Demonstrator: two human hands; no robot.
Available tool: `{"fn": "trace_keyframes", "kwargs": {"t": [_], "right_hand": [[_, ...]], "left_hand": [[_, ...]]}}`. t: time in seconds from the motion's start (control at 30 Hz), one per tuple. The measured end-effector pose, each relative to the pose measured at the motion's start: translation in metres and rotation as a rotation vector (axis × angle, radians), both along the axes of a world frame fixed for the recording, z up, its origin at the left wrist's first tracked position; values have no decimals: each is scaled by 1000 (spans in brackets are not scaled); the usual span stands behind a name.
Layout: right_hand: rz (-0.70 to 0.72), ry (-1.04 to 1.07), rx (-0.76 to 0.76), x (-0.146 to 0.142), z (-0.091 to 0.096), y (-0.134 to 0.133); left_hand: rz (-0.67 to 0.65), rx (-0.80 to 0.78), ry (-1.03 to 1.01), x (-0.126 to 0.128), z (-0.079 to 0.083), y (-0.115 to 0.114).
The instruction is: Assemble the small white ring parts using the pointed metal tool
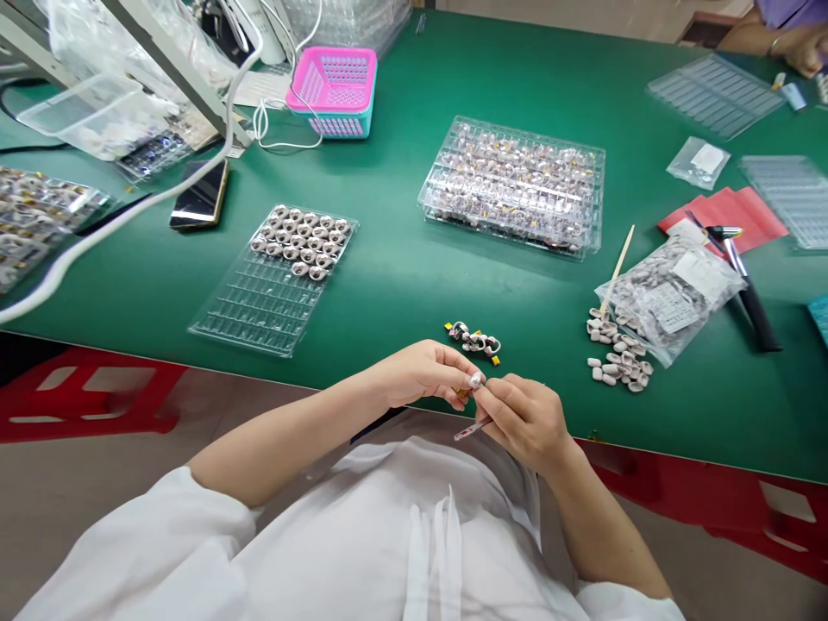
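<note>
A small, glossy, whitish rounded piece [476, 379] is pinched in the left hand's [423, 373] fingertips at the green table's [388, 293] front edge; its long axis is too small to judge. The right hand [525, 418], angled inward, grasps a slim, pale, red-marked tool [471, 429] whose exposed end slants down-left, toward the wearer.

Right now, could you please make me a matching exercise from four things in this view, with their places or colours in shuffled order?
Things:
1. Slim tool
2. Phone
3. Pink basket
4. Thin wooden stick

Places or colours:
A. Nested in a turquoise basket
B. One end at loose pale pieces
C. Held in the right hand
D. Black with a gold-coloured edge

Right pairs: 1-C, 2-D, 3-A, 4-B.
</note>
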State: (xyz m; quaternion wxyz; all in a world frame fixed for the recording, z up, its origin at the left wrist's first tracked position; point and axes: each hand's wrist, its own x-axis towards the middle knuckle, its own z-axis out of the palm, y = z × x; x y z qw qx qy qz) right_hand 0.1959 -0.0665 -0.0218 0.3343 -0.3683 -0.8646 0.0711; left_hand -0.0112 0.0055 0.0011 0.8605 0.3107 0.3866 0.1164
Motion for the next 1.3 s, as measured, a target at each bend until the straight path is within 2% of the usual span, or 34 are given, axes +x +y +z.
{"fn": "trace_keyframes", "kwargs": {"t": [0.13, 0.3, 0.37, 0.47, 0.6, 0.7, 0.8, 1.03, 1.3], "right_hand": [[-40, 235, -109, -2, 1, -4], [-341, 629, -335, -4, 7, -14], [-422, 738, -362, -3, 5, -17], [-485, 737, -344, 1, -2, -18], [-571, 466, -389, 14, -10, -22], [-525, 366, -485, 25, -11, -28], [-454, 468, -539, 27, -7, -34], [-400, 980, -367, -7, 9, -35], [-320, 1049, -361, -24, 10, -31]], "left_hand": [[75, 54, -3, 4, 3, -5], [230, 202, 0, 7, 14, -11], [269, 244, -7, 9, 17, -13], [296, 282, -10, 10, 18, -16], [329, 327, -7, 11, 18, -18], [348, 388, 29, 10, 17, -19], [360, 478, 81, 10, 14, -22], [364, 660, 143, 11, 10, -28], [389, 691, 170, 10, 13, -30]]}}
